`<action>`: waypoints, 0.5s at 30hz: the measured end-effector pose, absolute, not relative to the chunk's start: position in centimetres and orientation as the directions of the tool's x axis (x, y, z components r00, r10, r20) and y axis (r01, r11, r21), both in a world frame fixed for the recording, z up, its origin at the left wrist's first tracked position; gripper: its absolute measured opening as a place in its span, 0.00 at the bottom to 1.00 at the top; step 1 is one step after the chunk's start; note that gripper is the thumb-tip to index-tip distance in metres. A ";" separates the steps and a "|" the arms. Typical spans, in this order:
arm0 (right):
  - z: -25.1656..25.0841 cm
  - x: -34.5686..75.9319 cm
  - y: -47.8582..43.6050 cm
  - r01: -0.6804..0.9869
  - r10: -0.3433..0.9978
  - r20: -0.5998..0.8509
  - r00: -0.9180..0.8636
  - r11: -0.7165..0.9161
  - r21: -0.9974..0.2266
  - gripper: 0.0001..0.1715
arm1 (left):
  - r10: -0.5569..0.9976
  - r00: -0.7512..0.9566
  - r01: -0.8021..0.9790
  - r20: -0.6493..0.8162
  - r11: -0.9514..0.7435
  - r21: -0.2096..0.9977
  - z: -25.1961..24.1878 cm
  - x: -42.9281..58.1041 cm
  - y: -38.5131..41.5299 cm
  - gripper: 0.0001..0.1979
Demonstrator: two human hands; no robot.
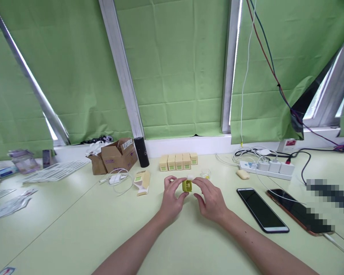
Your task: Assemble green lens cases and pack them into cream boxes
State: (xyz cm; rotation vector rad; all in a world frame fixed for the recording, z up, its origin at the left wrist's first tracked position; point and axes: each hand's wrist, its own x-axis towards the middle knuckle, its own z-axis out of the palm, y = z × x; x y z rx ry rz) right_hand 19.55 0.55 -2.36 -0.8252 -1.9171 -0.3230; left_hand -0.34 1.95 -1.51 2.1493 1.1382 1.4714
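Observation:
Near the middle of the table, my left hand (172,196) grips a small yellow-green open-fronted piece (187,186) between thumb and fingers. A small white piece (190,177) sits at its top edge, by the fingertips of my right hand (210,196). The right thumb and fingers are curved apart beside the yellow-green piece; whether the fingertips grip the white piece is too small to tell. Just behind the right hand stands a clear round container (205,173) with something yellow inside. Several small cream boxes (179,162) stand in a row behind my hands.
An opened cream box (142,182) and a white charger with cable (116,178) lie left. Behind them are a cardboard box (119,156) and a black cylinder (141,152). Rightward lie two phones (262,210), a beige oval object (242,174) and a power strip (266,169) with cables.

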 end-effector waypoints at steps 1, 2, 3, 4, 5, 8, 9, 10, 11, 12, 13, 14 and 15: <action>-2.4 19.5 0.6 0.664 0.420 0.859 -0.294 0.736 -0.132 0.30 | 0.742 0.169 0.440 0.649 -0.646 0.624 -1.5 -0.3 2.0 0.25; -2.5 19.4 0.6 0.658 0.430 0.849 -0.306 0.740 -0.138 0.32 | 0.739 0.179 0.437 0.649 -0.651 0.621 -1.5 -0.3 1.9 0.25; -2.6 19.4 0.6 0.650 0.438 0.841 -0.318 0.746 -0.143 0.34 | 0.737 0.187 0.432 0.649 -0.655 0.619 -1.5 -0.3 1.9 0.25; -2.7 19.3 0.6 0.642 0.443 0.835 -0.328 0.752 -0.147 0.35 | 0.736 0.196 0.428 0.647 -0.658 0.619 -1.4 -0.2 1.8 0.25; -2.7 19.3 0.6 0.634 0.445 0.831 -0.334 0.758 -0.151 0.35 | 0.737 0.204 0.424 0.644 -0.660 0.620 -1.3 -0.2 1.7 0.25; -2.9 19.2 0.8 0.613 0.446 0.828 -0.339 0.773 -0.166 0.36 | 0.739 0.226 0.417 0.634 -0.662 0.623 -1.1 0.0 1.4 0.25; -2.9 19.2 0.8 0.607 0.447 0.828 -0.338 0.776 -0.171 0.35 | 0.740 0.230 0.415 0.633 -0.662 0.624 -1.0 0.1 1.4 0.24; -3.0 19.2 0.9 0.602 0.449 0.828 -0.336 0.779 -0.178 0.35 | 0.741 0.229 0.413 0.631 -0.661 0.626 -1.0 0.1 1.3 0.25; -3.0 19.2 0.9 0.597 0.452 0.828 -0.332 0.780 -0.187 0.35 | 0.744 0.224 0.411 0.629 -0.657 0.632 -1.1 0.0 1.3 0.25; -3.0 19.2 1.0 0.594 0.457 0.827 -0.328 0.781 -0.196 0.35 | 0.747 0.221 0.408 0.627 -0.655 0.636 -1.1 0.0 1.4 0.26; -3.1 19.2 1.0 0.591 0.463 0.825 -0.323 0.780 -0.207 0.35 | 0.751 0.216 0.405 0.624 -0.651 0.642 -1.2 -0.1 1.4 0.27; -3.1 19.3 1.1 0.590 0.471 0.824 -0.316 0.777 -0.218 0.35 | 0.755 0.211 0.402 0.621 -0.646 0.649 -1.2 -0.2 1.4 0.28; -3.2 19.3 1.1 0.590 0.480 0.821 -0.308 0.774 -0.231 0.34 | 0.759 0.205 0.398 0.618 -0.641 0.656 -1.3 -0.3 1.4 0.30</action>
